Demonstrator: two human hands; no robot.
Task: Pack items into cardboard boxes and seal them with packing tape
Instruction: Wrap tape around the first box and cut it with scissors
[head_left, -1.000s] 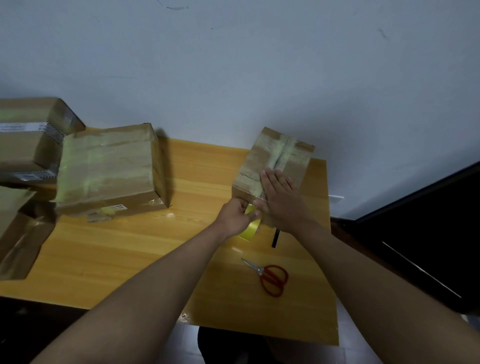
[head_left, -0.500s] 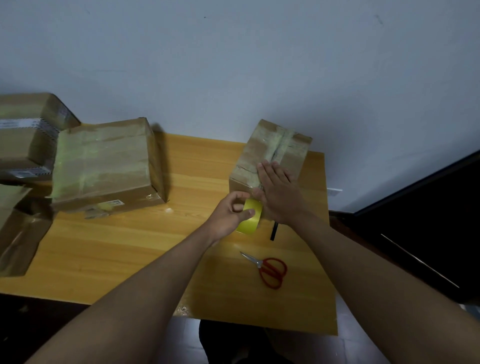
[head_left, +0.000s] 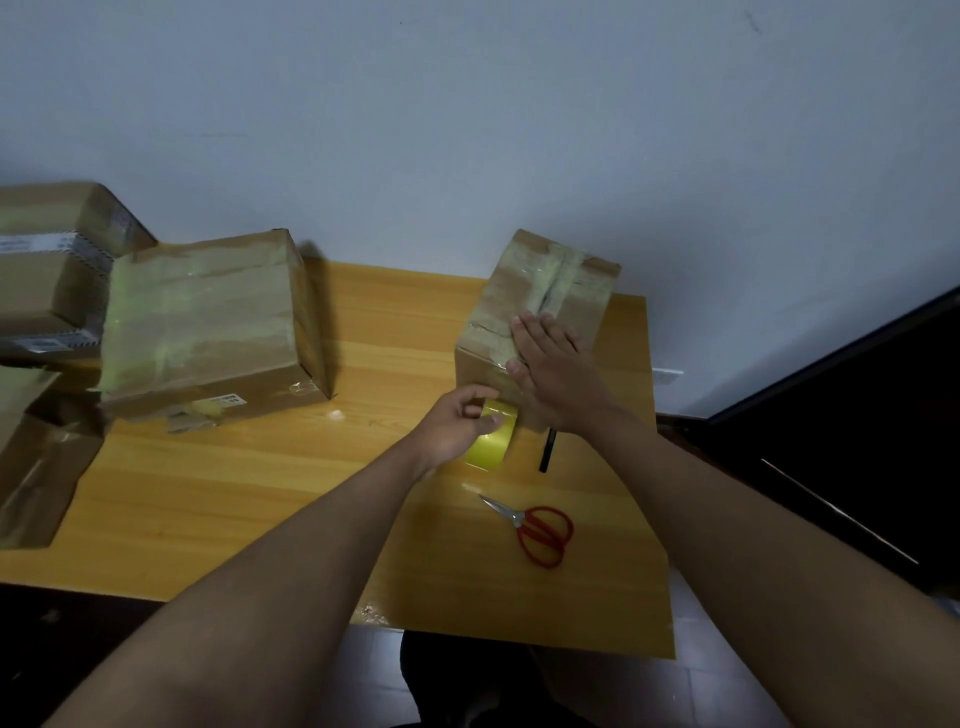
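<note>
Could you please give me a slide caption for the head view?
Right hand flat on box, left hand gripping tape roll; scissors nearby.

The tape roll (head_left: 492, 435) was yellow, and the box (head_left: 540, 306) just beyond it was brown cardboard with pale greenish strips of tape. Nearer than the roll, the scissors (head_left: 535, 527) had red handles and silver blades on the honey-coloured wood-grain table (head_left: 260, 483).
</note>
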